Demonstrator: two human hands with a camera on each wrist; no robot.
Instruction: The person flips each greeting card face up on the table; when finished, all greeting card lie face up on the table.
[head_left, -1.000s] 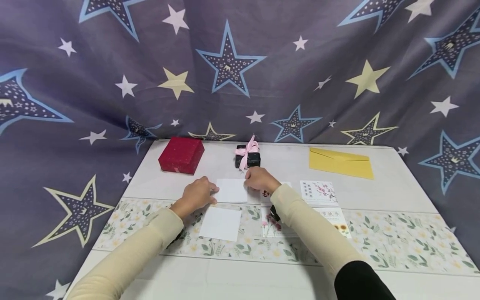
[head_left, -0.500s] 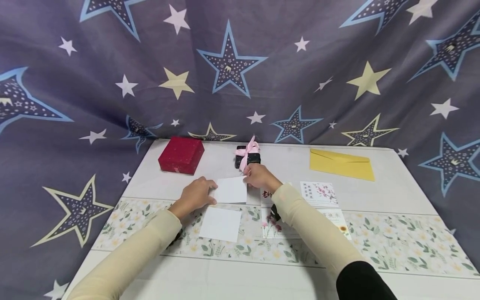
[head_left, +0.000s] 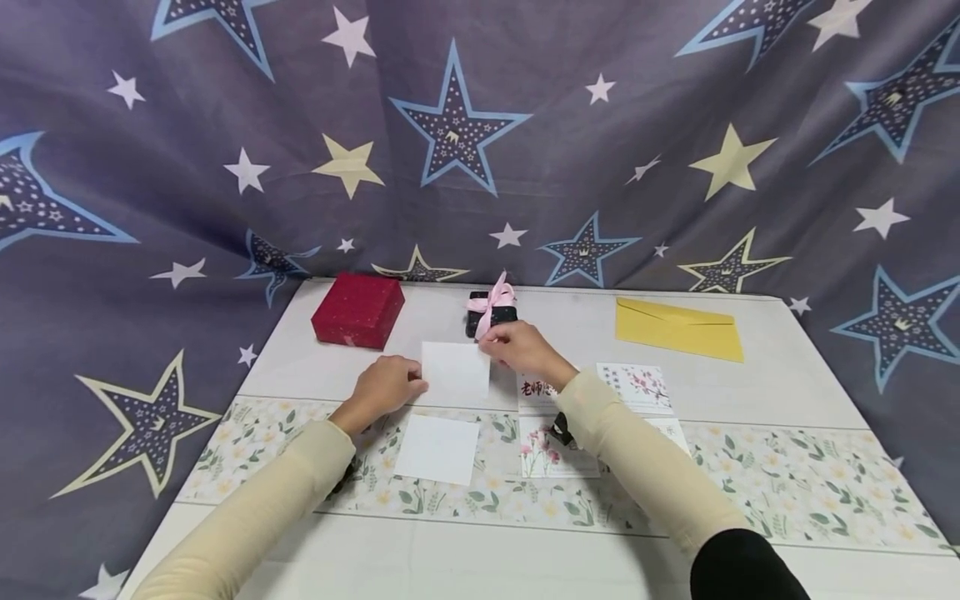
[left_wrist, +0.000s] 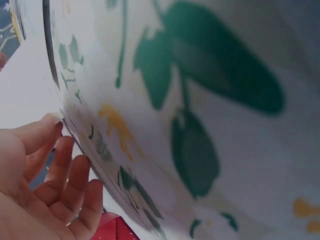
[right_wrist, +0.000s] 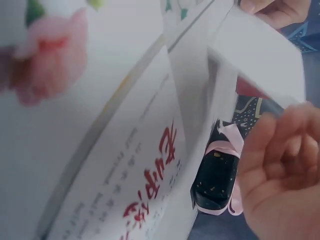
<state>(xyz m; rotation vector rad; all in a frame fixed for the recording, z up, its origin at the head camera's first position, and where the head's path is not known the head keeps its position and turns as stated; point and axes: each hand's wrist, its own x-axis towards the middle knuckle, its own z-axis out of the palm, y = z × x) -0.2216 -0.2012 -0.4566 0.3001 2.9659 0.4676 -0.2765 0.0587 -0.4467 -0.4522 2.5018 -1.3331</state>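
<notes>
Two hands of yours meet the same upper white card [head_left: 455, 375], one on each side of it, above the middle of the table [head_left: 390, 542]. Your left hand [head_left: 385, 388] pinches the card's left edge, low down, between thumb and forefinger; the left wrist view shows its other fingers loosely bent. Your right hand [head_left: 522, 348] pinches the upper right corner, with the fingers curled toward the palm. In the right wrist view the card stretches at a tilt between your two hands.

Nearer to you, a lower white card [head_left: 437, 450] lies flat on the floral strip [head_left: 810, 483], apart from your fingers. Just beyond your right hand sits a black box [head_left: 501, 315] tied with a pink ribbon [head_left: 483, 308]; the right wrist view shows gold flecks on its dark surface. A red box [head_left: 358, 311] stands beyond your left hand.

To the right you have four printed cards: one with red characters [head_left: 536, 389], partly covered by your right arm, one with pink blossom [head_left: 637, 387], one with pink flowers [head_left: 540, 450], and a fourth card [head_left: 671, 431] mostly hidden behind your right sleeve [head_left: 645, 454]. A yellow envelope [head_left: 678, 329] lies farther back, before the star-patterned curtain [head_left: 585, 50].
</notes>
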